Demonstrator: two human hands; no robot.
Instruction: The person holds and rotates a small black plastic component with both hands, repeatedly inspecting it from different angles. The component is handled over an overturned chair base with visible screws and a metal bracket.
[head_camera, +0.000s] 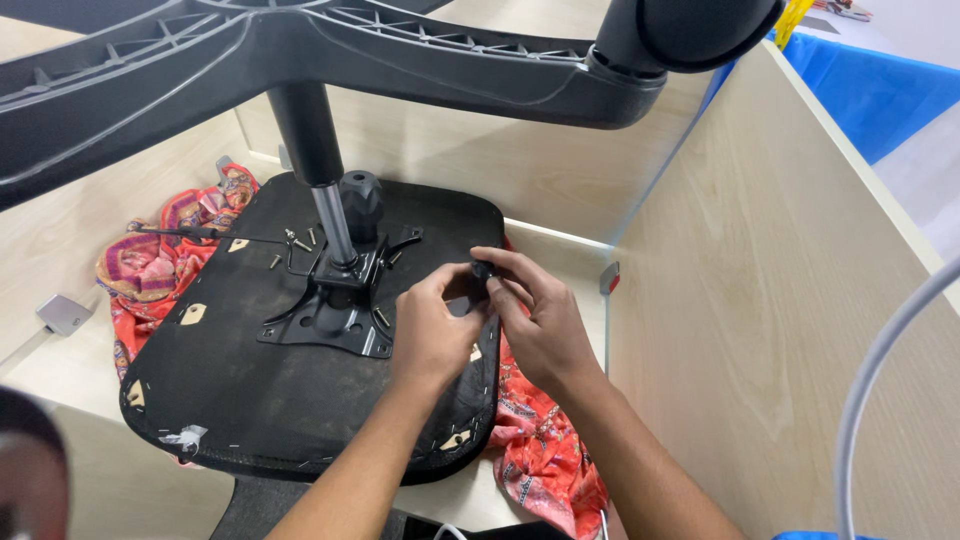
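Black chair parts on pale wood, with one bright patterned cloth

The upturned seat (300, 400), its mounting plate (335, 310) and the star base (300, 50) overhead are all black (the gas column (335, 230) turns silvery lower down). The cloth (150, 270) beneath is red-orange with purple, yellow and pink ornamental motifs. The wooden panels (760, 300) are light beige with faint grain; beyond them lies blue sheeting (880, 90).

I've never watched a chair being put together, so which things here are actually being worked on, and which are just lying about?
In use:
left hand and right hand, pinching a small black part
upturned black chair seat
black metal mounting plate
loose screws

Lying about:
red patterned cloth
pale wooden partition
white cable
blue sheet
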